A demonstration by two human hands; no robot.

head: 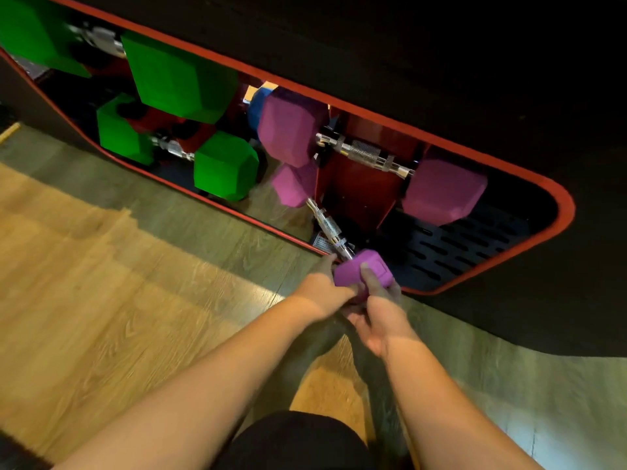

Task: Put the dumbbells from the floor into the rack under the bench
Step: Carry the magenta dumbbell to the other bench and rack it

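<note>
A purple dumbbell [327, 227] with a chrome handle angles into the opening of the black, red-trimmed bench [566, 212]. Its far head is inside the rack and its near head sits at the opening's lower edge. My left hand [322, 290] and my right hand [378, 307] both grip the near head. Another purple dumbbell [368, 152] rests higher on the red rack cradle [356, 191]. Two green dumbbells [179, 83] [224, 164] lie in the rack's left part.
A blue object [256, 106] shows behind the purple dumbbell's head. A black slotted floor panel [458, 245] lies inside the opening at right. Wood-look flooring [101, 283] spreads at left. My dark-clothed knee [291, 442] is at the bottom.
</note>
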